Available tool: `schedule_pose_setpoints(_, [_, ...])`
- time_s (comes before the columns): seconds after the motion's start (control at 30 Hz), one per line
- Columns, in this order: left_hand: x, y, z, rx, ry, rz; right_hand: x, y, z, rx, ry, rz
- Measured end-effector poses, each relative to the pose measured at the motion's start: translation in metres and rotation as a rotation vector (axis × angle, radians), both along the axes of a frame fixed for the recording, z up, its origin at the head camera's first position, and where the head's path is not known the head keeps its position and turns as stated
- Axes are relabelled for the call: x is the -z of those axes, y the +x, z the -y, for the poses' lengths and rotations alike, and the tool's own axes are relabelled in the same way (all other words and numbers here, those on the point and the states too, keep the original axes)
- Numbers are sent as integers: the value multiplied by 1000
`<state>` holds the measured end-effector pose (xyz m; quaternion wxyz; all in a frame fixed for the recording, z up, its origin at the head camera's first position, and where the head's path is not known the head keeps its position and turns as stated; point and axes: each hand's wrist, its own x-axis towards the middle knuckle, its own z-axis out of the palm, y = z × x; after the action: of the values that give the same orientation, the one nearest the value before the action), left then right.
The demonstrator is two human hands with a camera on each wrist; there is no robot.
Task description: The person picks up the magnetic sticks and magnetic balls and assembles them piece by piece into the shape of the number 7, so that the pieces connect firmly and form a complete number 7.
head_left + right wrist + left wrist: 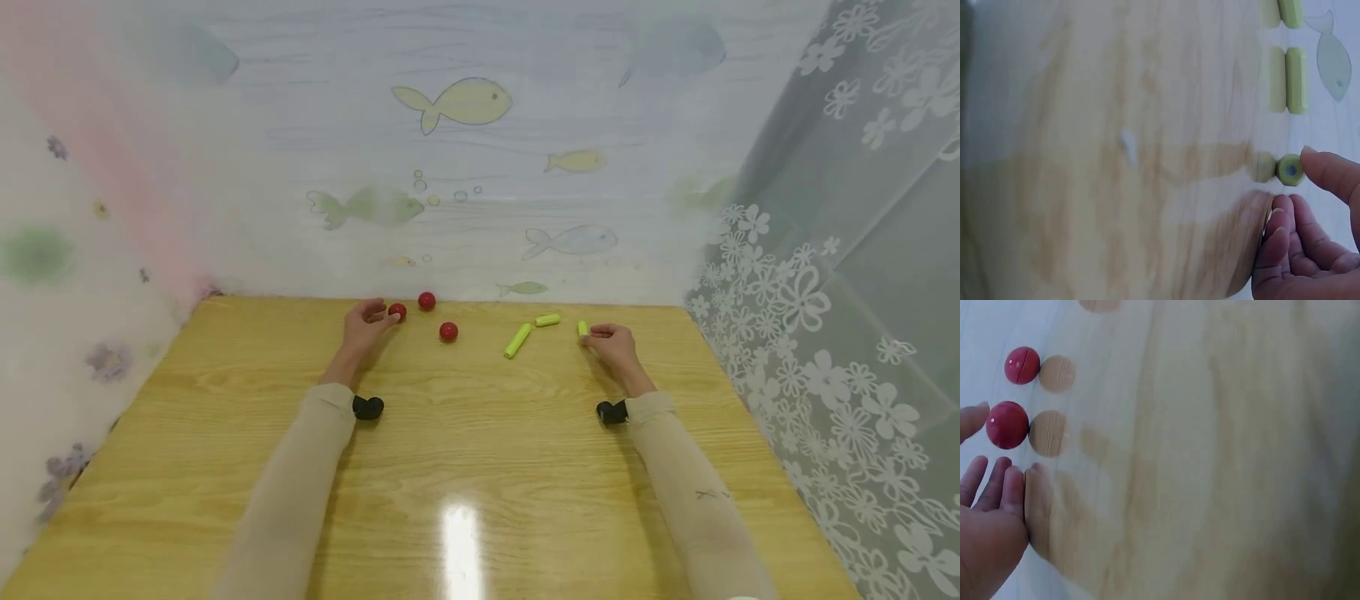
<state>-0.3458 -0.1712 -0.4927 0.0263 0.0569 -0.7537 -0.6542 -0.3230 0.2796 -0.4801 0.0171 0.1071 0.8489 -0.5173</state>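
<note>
At the far left of the table, my left hand (365, 327) reaches around a red ball (397, 312). In the left wrist view, thumb and fingers lie on either side of that ball (1007, 425), with a gap below it; whether the thumb touches is unclear. Two more red balls, one at the back (427, 301) and one nearer (448, 332), lie to its right. My right hand (613, 348) is at a short yellow-green stick (582, 328). The right wrist view shows its faceted end (1290, 170) close to the thumb, the fingers apart from it.
Between the hands lie a longer yellow-green stick (517, 341) and a short one (547, 320). The wooden table (480, 433) meets a wall with painted fish (472, 102) behind. A flower-patterned curtain (840, 400) hangs at the right.
</note>
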Motion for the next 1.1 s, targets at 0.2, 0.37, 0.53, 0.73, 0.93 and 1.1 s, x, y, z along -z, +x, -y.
schedule_pose_setpoints(0.2, [-4,2,-13,-80,-25,26,-3,0,0,-5,-8,-4])
schedule_pose_setpoints(0.37, [0,2,-17,-111,-64,42,-2,0,1,0,-16,9])
schedule_pose_setpoints(0.53, [3,4,-20,-139,-68,30,0,1,1,7,-19,18])
schedule_pose_setpoints(0.73, [3,12,-21,-157,-44,27,0,5,0,0,-36,26])
schedule_pose_setpoints(0.93, [0,20,-20,-116,-49,38,2,8,-4,-10,-38,34])
schedule_pose_setpoints(1.1, [1,20,-18,-86,-63,57,2,11,-9,-30,-27,47])
